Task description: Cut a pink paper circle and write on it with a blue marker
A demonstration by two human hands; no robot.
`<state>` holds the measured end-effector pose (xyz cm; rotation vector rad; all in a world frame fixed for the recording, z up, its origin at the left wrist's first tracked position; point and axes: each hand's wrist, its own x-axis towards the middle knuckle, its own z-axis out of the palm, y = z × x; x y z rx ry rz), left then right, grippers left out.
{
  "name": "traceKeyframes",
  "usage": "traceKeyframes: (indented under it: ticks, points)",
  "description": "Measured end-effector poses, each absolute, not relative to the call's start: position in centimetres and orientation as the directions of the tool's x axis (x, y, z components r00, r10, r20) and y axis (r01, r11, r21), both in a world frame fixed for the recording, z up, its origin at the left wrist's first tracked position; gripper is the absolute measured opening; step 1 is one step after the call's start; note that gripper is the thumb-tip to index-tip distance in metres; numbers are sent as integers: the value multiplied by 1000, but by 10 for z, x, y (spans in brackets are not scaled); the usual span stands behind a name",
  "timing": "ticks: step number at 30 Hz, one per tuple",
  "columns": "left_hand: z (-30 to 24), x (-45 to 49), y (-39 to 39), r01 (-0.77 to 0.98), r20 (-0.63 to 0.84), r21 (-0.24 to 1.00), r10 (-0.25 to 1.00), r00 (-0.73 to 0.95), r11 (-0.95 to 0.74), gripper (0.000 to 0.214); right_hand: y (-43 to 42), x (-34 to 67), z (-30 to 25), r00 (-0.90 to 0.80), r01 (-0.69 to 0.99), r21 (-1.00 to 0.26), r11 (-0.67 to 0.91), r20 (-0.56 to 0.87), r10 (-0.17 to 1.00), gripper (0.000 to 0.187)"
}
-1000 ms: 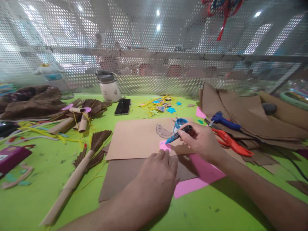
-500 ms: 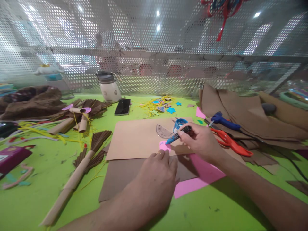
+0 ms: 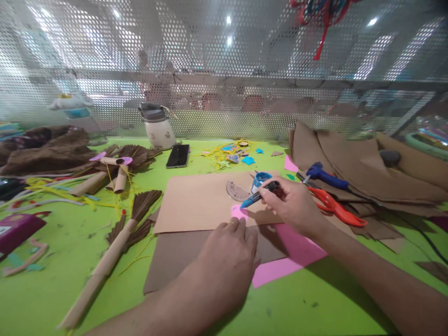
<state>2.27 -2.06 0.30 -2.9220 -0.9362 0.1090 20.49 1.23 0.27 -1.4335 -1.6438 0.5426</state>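
My right hand [image 3: 292, 203] is closed around a blue marker [image 3: 252, 200] with a black end, its tip on a small pink paper circle [image 3: 238, 211] that bears faint marks. The fingers of my left hand [image 3: 227, 256] are bent and close together, their tips pressing the near edge of that circle down. Under it lies a light brown sheet of paper [image 3: 196, 200], overlapping a darker brown sheet [image 3: 178, 256]. Just beyond the circle are a clear protractor [image 3: 238, 191] and a small blue-rimmed jar [image 3: 262, 178]. A bright pink sheet [image 3: 297, 259] sticks out beneath my right wrist.
Red-handled scissors [image 3: 336, 207], a blue-handled tool [image 3: 327, 175] and stacked brown paper [image 3: 336, 154] lie right. Left are a rolled-paper piece with pleated fans [image 3: 105, 261] and a purple box [image 3: 21, 233]. A phone [image 3: 178, 156] and bottle [image 3: 157, 128] stand near the mesh screen [image 3: 224, 102].
The marker has shifted very slightly on the pink circle, its tip a touch higher. My left hand stays in the same place.
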Motion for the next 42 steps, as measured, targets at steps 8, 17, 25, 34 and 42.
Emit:
traceKeyframes:
  ticks: [8, 17, 25, 34, 42]
  points:
    - [3, 23, -22, 596, -39, -83, 600, 799, -799, 36, 13, 204, 0, 26, 572, -775, 269, 344, 939, 20]
    - [1, 23, -19, 580, -41, -74, 584, 811, -811, 35, 13, 204, 2, 7, 581, -762, 285, 355, 935, 20]
    - [5, 22, -21, 577, -59, -63, 580, 812, -814, 36, 11, 205, 2, -12, 596, -746, 297, 362, 932, 21]
    - [5, 22, -20, 579, -80, -51, 581, 810, -814, 35, 11, 206, 6, 28, 560, -784, 268, 341, 940, 19]
    - [4, 22, -20, 579, -47, -64, 582, 812, -813, 35, 13, 204, 2, 11, 582, -761, 286, 359, 933, 19]
